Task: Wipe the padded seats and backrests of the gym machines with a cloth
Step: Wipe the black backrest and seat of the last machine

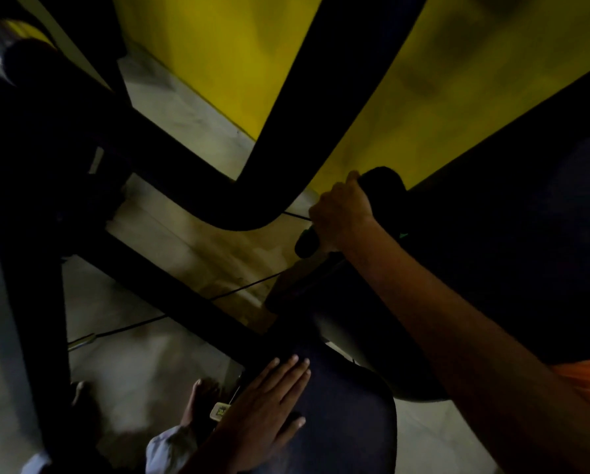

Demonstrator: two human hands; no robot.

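Seat, dark and padded, lies near and centre, its long axis running from near toward the far right, where a dark backrest rises. The left hand rests flat on the seat's left part, fingers straight and together, holding nothing. The right hand is farther off, its grip curled round a dark cloth at the backrest's far left edge. The backrest lies right of that hand, so the right hand seems nearer for wiping it.
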